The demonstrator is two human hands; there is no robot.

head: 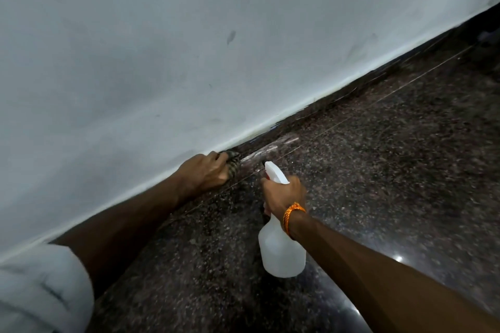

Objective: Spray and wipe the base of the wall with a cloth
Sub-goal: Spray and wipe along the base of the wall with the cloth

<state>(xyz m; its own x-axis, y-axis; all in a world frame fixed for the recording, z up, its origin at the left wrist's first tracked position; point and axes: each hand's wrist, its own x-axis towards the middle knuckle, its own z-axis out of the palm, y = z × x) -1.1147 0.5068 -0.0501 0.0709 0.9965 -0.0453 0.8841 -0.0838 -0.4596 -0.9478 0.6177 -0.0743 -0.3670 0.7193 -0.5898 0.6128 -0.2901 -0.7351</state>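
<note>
Pressing cloth (pixel 234 164) to skirting, left hand (pixel 204 173), right hand (pixel 284 194) gripping unlabelled spray bottle (pixel 281 249)

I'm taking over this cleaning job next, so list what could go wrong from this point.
1. The spray bottle nozzle points toward the left hand pressing the cloth at the wall base; a squeeze may wet that hand instead of the skirting.
2. Wet streaks already shine on the polished floor beside the cloth, so slipping is possible.
3. The right hand grips only the bottle's neck; the hanging body could swing or slip.
</note>
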